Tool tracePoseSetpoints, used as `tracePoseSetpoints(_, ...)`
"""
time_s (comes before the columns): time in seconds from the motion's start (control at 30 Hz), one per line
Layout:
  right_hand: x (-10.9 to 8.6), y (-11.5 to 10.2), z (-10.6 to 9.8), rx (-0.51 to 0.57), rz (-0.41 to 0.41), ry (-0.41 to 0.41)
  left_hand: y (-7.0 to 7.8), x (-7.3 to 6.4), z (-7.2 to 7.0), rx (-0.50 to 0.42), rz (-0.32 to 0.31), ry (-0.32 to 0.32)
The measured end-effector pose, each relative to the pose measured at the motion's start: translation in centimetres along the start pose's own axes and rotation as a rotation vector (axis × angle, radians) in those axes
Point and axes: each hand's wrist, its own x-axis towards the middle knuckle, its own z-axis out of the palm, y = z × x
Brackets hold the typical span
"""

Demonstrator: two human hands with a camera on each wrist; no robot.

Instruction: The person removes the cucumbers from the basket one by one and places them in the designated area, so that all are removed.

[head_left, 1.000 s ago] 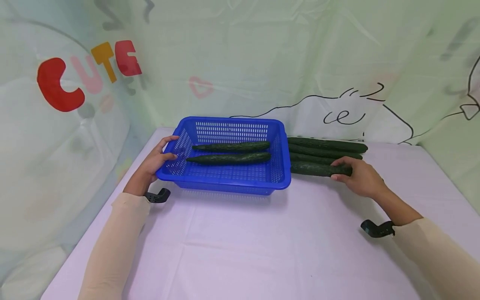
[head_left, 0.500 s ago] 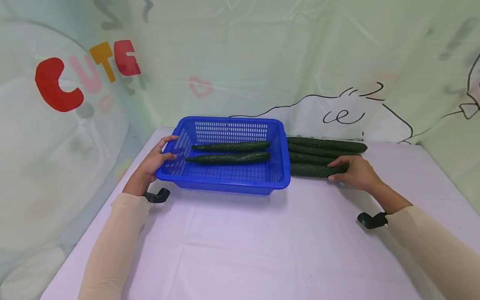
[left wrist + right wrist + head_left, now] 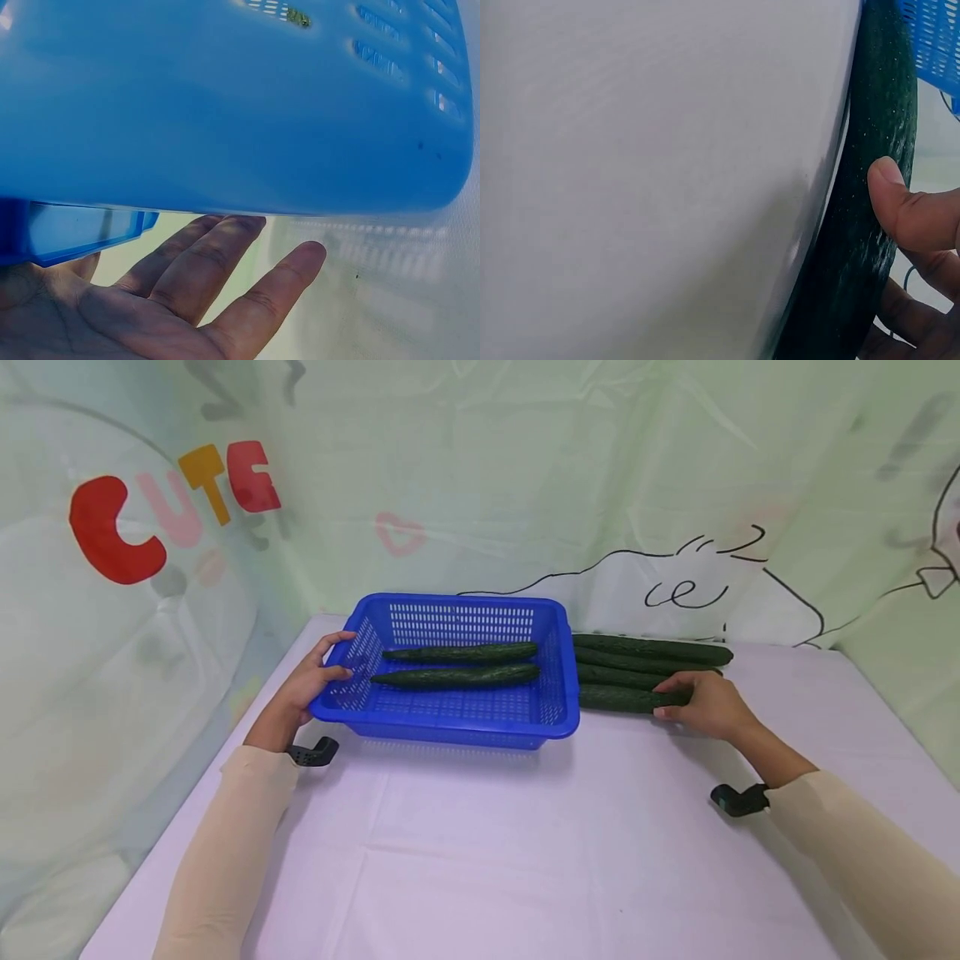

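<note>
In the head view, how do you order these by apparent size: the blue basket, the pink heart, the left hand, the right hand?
1. Blue basket: largest.
2. Left hand and right hand: too alike to rank.
3. Pink heart: smallest.

My left arm reaches forward. At its end, my left hand holds on, with the left thumb and pointer finger a little apart. Three fingers look almost straight in the left wrist view. My right arm slants in. My right hand pinches, right thumb across from its bent fingers.
</note>
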Motion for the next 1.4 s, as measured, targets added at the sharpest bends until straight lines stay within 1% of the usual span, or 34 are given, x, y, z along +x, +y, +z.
tracePoseSetpoints(0.13, 0.0, -0.2, 0.1, -0.017, 0.009, 0.000, -0.1, 0.0, 0.0, 0.001, -0.006, -0.002)
tracePoseSetpoints(0.37, 0.1, -0.5, 0.2, -0.060, 0.001, 0.018, 0.0, -0.1, 0.0, -0.014, -0.006, 0.003)
tracePoseSetpoints(0.57, 0.4, -0.6, -0.2, -0.069, 0.004, -0.019, 0.1, -0.2, 0.0, -0.024, -0.003, 0.002)
tracePoseSetpoints(0.7, 0.3, -0.9, -0.4, -0.078, 0.012, -0.024, 0.1, -0.1, 0.0, -0.026, -0.004, 0.001)
tracePoseSetpoints(0.83, 0.1, -1.5, -0.4, -0.086, 0.013, -0.014, 0.0, -0.1, 0.0, -0.019, -0.009, 0.006)
tracePoseSetpoints(0.93, -0.2, -2.6, -0.6, -0.084, -0.005, 0.009, 0.0, -0.1, 0.0, -0.017, -0.008, 0.006)
tracePoseSetpoints(1.0, -0.4, -3.7, -0.8, -0.074, -0.033, 0.049, 0.0, -0.1, 0.0, -0.020, -0.004, 0.003)
tracePoseSetpoints(1.07, -0.8, -5.2, -0.8, -0.058, -0.082, 0.108, 0.0, 0.0, 0.0, -0.021, -0.003, 0.002)
tracePoseSetpoints(1.2, -1.0, -8.7, -0.2, -0.032, -0.241, 0.262, 0.0, -0.1, 0.0, -0.021, -0.004, 0.001)
tracePoseSetpoints(1.27, -0.8, -10.3, 0.3, -0.029, -0.325, 0.314, 0.1, -0.1, -0.1, -0.021, -0.006, -0.001)
tracePoseSetpoints(1.33, -0.5, -11.7, 0.8, -0.039, -0.389, 0.318, 0.1, -0.2, 0.0, -0.021, -0.009, -0.003)
tracePoseSetpoints(1.4, -0.1, -13.1, 1.2, -0.060, -0.426, 0.276, 0.0, -0.2, 0.0, -0.022, -0.012, -0.004)
